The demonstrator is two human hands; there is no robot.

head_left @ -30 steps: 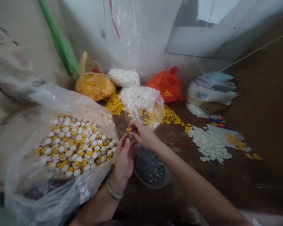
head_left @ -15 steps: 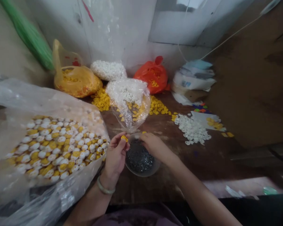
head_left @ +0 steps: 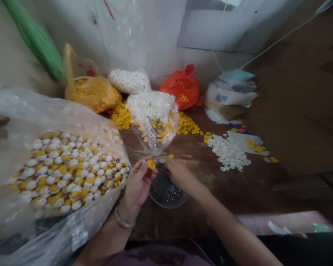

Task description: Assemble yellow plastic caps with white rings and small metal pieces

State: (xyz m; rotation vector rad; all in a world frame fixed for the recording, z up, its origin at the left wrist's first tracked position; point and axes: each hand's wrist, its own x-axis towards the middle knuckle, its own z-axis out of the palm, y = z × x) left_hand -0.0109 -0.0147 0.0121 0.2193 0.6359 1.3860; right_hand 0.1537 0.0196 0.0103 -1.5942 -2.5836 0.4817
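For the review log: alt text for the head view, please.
The left hand pinches a small yellow piece while the right hand reaches into a bowl of dark bits. A big clear bag of yellow-and-white pieces lies left.

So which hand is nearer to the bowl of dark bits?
Right. The right hand hangs over the bowl's rim, while the left hand sits just beside it, pinching a yellow piece.

Pale walls [head_left: 144, 33] meet in a corner — dark wooden tabletop [head_left: 238, 184] below, dimly lit.
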